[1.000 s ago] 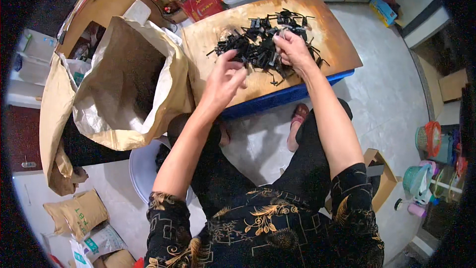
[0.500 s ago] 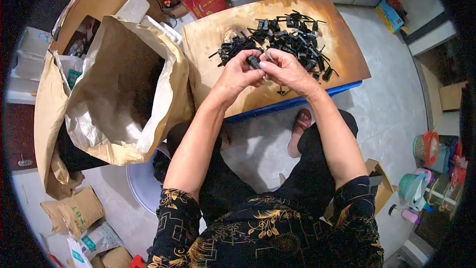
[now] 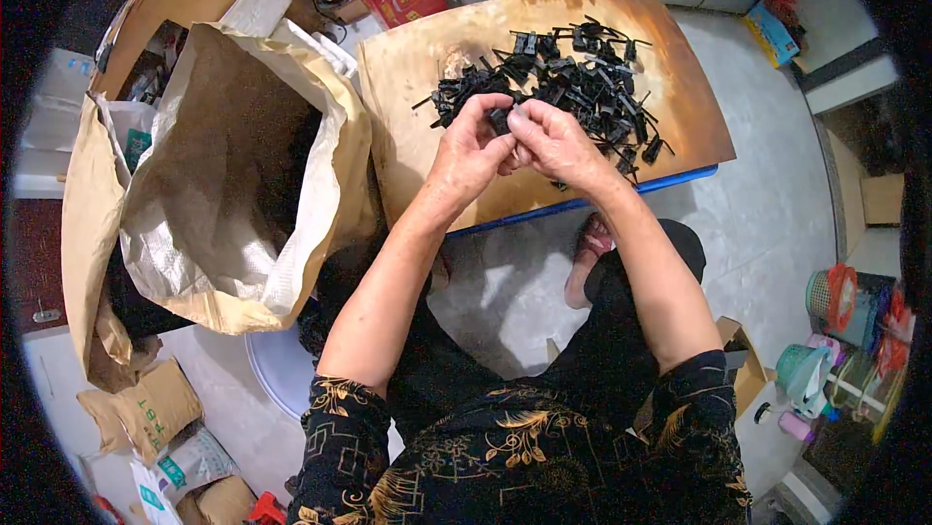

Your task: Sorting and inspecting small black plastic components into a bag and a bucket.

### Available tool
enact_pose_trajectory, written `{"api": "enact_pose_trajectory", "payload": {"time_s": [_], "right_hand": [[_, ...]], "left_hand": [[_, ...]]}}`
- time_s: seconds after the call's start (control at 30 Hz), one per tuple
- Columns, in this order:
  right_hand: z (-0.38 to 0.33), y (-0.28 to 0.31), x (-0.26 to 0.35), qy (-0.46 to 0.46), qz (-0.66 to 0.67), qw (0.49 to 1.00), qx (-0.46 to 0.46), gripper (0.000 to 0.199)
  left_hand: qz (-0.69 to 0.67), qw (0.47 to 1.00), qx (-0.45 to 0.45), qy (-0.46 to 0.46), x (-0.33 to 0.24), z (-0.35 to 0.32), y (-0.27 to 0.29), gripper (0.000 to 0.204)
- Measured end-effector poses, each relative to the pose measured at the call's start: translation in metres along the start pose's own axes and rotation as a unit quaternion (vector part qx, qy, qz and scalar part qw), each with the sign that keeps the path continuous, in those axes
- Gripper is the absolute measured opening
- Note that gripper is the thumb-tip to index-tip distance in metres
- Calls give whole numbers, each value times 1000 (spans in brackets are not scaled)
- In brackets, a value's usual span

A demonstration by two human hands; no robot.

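- Left hand (image 3: 473,148): I see its fingers curled, pinching a small black plastic clip (image 3: 499,121) over the worn wooden board (image 3: 413,136).
- Right hand (image 3: 555,141): fingertips pressed onto that same clip, just before the heap of black plastic clips (image 3: 573,73).
- Open tan paper sack (image 3: 233,175) stands left of the board.

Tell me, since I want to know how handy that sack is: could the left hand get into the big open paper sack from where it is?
Probably yes. The left hand is at the small black part, and the sack gapes right beside the board on that side, nothing between.
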State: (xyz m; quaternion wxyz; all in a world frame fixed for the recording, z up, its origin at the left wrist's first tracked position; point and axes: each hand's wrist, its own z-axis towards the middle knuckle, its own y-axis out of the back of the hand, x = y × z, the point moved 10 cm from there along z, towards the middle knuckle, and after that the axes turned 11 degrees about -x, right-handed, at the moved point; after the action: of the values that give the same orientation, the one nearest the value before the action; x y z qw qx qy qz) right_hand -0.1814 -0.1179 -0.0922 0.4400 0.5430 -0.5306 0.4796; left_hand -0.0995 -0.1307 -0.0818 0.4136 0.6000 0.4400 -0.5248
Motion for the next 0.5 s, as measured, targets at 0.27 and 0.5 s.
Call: {"api": "enact_pose_trajectory", "payload": {"time_s": [0.27, 0.5], "right_hand": [[-2, 4, 7, 133, -118, 984, -28, 23], [1, 1, 8, 134, -182, 973, -59, 21]], "left_hand": [[9, 1000, -16, 19, 3, 4, 3, 26], [86, 996, -31, -22, 5, 5, 6, 26]]}}
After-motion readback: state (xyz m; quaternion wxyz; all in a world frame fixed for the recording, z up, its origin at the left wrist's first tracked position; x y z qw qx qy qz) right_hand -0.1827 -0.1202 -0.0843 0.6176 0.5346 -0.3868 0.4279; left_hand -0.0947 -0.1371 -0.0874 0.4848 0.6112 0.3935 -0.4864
